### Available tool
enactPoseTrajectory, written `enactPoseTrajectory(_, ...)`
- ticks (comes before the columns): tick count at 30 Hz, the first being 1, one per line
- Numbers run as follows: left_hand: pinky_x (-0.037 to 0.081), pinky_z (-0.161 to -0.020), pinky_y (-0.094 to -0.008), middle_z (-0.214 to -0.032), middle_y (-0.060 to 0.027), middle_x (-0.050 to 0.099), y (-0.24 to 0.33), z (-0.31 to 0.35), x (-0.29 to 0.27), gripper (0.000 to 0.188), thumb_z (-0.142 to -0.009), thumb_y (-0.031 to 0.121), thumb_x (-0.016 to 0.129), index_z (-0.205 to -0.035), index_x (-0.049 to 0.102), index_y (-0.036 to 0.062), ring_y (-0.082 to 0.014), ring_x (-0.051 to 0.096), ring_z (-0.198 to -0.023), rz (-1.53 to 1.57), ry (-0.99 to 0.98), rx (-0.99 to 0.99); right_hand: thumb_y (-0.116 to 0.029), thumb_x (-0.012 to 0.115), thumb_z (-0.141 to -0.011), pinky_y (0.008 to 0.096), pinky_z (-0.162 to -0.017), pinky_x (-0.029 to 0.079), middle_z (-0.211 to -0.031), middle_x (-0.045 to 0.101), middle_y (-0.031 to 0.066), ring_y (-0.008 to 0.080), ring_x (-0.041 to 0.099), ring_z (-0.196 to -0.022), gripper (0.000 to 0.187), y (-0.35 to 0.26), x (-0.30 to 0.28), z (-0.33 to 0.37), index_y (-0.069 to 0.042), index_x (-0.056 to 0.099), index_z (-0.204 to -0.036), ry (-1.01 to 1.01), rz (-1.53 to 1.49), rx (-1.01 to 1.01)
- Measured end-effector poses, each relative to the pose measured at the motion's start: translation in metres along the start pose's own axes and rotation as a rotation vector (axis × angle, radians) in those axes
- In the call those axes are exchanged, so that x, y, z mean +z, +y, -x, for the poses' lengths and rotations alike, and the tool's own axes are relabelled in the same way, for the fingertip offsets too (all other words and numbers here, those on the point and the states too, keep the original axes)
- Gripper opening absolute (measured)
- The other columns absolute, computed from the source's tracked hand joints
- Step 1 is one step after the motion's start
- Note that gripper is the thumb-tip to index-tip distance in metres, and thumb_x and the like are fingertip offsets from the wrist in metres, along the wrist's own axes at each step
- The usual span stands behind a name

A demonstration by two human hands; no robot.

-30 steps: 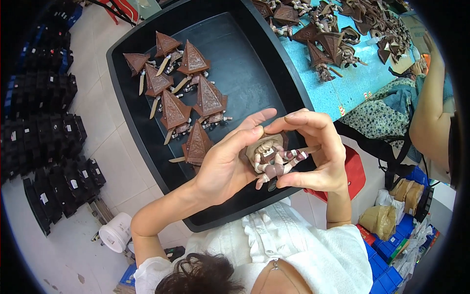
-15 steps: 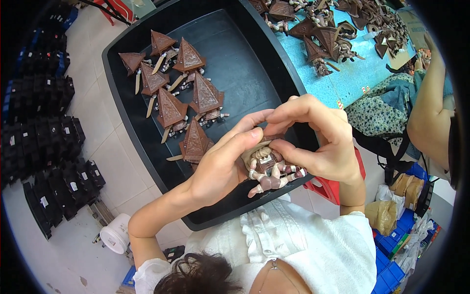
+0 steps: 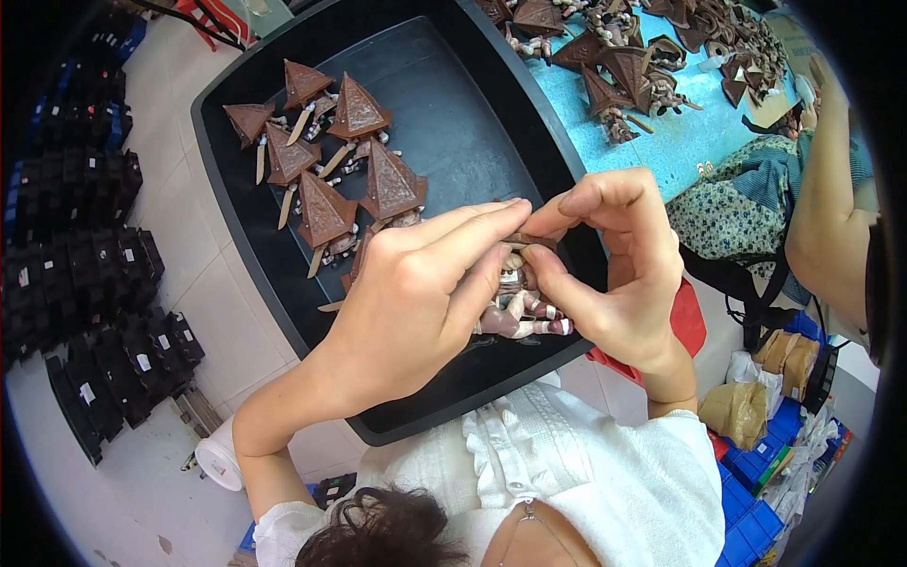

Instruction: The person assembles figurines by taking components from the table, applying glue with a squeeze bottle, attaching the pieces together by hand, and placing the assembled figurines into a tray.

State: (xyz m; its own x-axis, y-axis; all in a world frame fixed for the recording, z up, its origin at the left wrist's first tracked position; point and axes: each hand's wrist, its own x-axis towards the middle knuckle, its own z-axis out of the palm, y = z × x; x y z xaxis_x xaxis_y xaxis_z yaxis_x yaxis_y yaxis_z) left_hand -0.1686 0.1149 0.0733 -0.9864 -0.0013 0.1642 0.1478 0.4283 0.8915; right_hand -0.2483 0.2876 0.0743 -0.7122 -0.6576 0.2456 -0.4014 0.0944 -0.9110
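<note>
Both my hands hold a small toy figure (image 3: 521, 317) over the near right part of a black tray (image 3: 453, 104). Its white-and-brown limbs stick out below my fingers, while most of its head and the brown piece above it are covered. My left hand (image 3: 402, 293) wraps over the figure's left side, its long fingers reaching across the top. My right hand (image 3: 628, 274) pinches the upper right side between thumb and curled fingers. Left of my hands in the tray lie several similar figures under brown pyramid-shaped tops (image 3: 326, 210), some with tan blade-like pieces.
A blue table (image 3: 680, 146) at the upper right carries many brown pieces and figures (image 3: 628, 76). Another person's arm (image 3: 817, 203) is at the right. Stacked black bins (image 3: 76, 265) line the left wall. A white bucket (image 3: 219, 458) and blue crates (image 3: 751, 529) stand lower down.
My left hand has rolled over the figure, its fingers now covering more of the head and body. My right hand shifted slightly left and stays pinched on it.
</note>
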Motion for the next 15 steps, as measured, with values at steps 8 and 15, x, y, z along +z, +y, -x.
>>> enactPoseTrajectory(8,0.056,-0.075,-0.0297,-0.103,-0.0176,0.07,-0.003,-0.004,0.007,0.025,-0.085,-0.005,0.059,-0.109,0.065,-0.0042,-0.025,0.071,-0.088,-0.147,0.072,0.089,0.013,0.069,-0.072,0.0271,-0.069,0.054,-0.083,0.063,0.0113,0.0167,0.067,-0.077,0.035,0.015,0.013,0.003,0.004,0.048,-0.099,0.212,0.018,-0.13)
enactPoseTrajectory(15,0.057,-0.064,-0.0334,-0.094,-0.0199,0.068,-0.005,-0.005,0.012,0.021,-0.083,-0.003,0.062,-0.104,0.063,-0.0062,-0.0302,0.07,-0.076,-0.14,0.132,0.118,0.018,0.064,-0.074,0.0276,-0.077,0.051,-0.089,0.062,0.0138,0.0176,0.064,-0.083,0.038,0.013,0.011,0.004,0.001,0.044,-0.101,0.17,-0.061,-0.075)
